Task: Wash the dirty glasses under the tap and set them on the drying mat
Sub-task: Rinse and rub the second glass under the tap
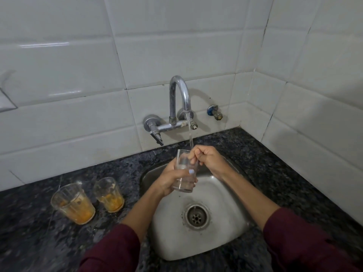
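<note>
water from tap [179, 95] falling into glass [184, 171] over sink [222, 195]. left hand [172, 179] wrapped round glass, right hand [206, 158] fingers curled inside rim, scrubbing. two dirty glasses [73, 204] wait on counter [29, 232], orange residue inside. drying mat unseen. judge: first of three.

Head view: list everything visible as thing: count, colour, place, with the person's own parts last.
glass being washed: 1, clear, over the sink under the running water
dirty glasses: 2, clear with orange residue, upright on the counter left of the sink
tap: 1, chrome, wall-mounted, running
valve: 1, blue and brass, right of the tap
sink: 1, steel
counter: 1, dark speckled
left hand: 1, wrapped around the glass
right hand: 1, fingers at the glass rim
sleeves: 2, maroon
</note>
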